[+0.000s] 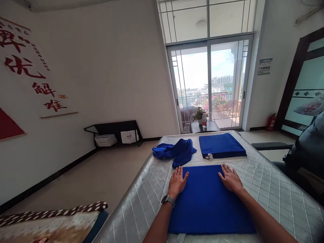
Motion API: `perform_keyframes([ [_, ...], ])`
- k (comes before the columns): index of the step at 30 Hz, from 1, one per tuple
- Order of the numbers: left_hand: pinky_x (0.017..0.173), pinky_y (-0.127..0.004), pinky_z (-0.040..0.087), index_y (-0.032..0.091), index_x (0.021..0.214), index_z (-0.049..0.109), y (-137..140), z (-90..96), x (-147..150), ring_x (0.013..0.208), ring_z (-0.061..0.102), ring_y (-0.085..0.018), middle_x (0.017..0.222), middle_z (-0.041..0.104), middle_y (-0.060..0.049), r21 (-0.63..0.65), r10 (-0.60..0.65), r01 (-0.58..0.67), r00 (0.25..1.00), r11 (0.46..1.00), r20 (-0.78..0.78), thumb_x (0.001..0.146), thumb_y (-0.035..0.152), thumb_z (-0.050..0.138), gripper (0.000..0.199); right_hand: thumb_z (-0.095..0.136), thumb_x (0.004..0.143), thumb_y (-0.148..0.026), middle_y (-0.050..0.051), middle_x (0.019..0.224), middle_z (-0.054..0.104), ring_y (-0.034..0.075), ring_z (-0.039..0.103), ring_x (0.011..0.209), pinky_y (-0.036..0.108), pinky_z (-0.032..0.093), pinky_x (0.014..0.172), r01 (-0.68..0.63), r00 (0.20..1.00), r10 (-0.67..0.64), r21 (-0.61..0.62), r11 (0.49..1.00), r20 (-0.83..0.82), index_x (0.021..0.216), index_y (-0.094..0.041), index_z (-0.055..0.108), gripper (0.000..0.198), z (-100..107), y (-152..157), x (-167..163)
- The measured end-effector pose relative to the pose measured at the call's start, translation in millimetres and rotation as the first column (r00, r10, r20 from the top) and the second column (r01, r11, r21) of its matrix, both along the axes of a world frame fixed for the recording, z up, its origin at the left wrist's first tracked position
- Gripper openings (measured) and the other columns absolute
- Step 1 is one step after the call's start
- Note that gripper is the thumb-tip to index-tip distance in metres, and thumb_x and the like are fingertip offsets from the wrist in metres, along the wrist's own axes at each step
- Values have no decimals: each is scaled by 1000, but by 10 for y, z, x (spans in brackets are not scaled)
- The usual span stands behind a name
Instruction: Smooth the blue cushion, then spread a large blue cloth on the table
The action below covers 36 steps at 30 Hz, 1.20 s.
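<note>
A flat blue cloth (205, 202) lies spread in a near-rectangle on the quilted silver-white mattress (136, 199). On its far left corner rests my left hand (177, 182), palm down with fingers outstretched. My right hand (231, 178) lies flat at the far right corner, fingers spread. Neither hand grips anything. Just beyond the left hand is a crumpled heap of blue cloth (177, 150). Past the right hand sits a neat stack of folded blue cloths (221, 145), with a white tag at its near left corner.
A patterned blanket (58, 222) is at the lower left. Beyond the mattress a chair (211, 127) carries a plant and a bottle (204, 120), before sliding glass doors. A black frame (113, 130) with white boxes stands by the wall. Dark bulky items (308, 152) stand at right.
</note>
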State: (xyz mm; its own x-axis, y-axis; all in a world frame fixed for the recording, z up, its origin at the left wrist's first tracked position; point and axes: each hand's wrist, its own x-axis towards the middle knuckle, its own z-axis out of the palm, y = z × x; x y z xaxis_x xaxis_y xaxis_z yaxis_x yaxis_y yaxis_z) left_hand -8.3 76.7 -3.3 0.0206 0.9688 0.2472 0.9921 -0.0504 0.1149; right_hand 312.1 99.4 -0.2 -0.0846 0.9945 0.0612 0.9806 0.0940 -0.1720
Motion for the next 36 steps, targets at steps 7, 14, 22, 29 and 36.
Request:
perform_keyframes([
  [7, 117, -44, 24, 6, 148, 35, -51, 54, -2, 145, 26, -28, 154, 35, -17, 3, 13, -13, 999, 1000, 43, 97, 62, 12, 79, 19, 96, -53, 4, 162, 13, 21, 9, 148, 43, 4, 119, 13, 999, -13, -13, 1000, 30, 156, -17, 14, 70, 18, -12, -34],
  [14, 117, -44, 24, 3, 146, 37, -91, 78, -2, 144, 27, -29, 153, 35, -19, 19, 4, -5, 998, 1000, 61, 97, 61, 11, 80, 19, 96, -52, 7, 161, 18, 23, 9, 148, 46, 4, 119, 19, 995, -16, -28, 999, 99, 155, -15, 16, 70, 184, -94, -116],
  [22, 117, -45, 24, 5, 147, 37, -98, 67, -17, 144, 28, -29, 153, 35, -18, 44, -2, -1, 997, 999, 74, 97, 60, 13, 77, 15, 96, -55, 1, 162, 13, 20, 6, 148, 44, 5, 119, 5, 996, -3, -30, 1000, 91, 156, -19, 14, 69, 120, -308, -43],
  [29, 116, -44, 27, 8, 145, 40, -65, 53, 9, 143, 31, -28, 151, 40, -16, 72, 11, -17, 996, 997, 86, 98, 59, 17, 73, 16, 97, -55, 2, 162, 12, 20, 10, 148, 44, 5, 119, 13, 999, -11, -42, 999, 47, 156, -19, 12, 69, 58, -375, -24],
  [36, 115, -41, 31, 9, 139, 50, -132, 122, 56, 138, 40, -27, 147, 48, -15, 178, 29, -35, 999, 983, 36, 99, 51, 25, 64, 16, 96, -53, 2, 162, 12, 20, 9, 148, 42, 3, 119, 2, 999, 0, -58, 998, 37, 156, -17, 13, 70, 173, -428, -20],
])
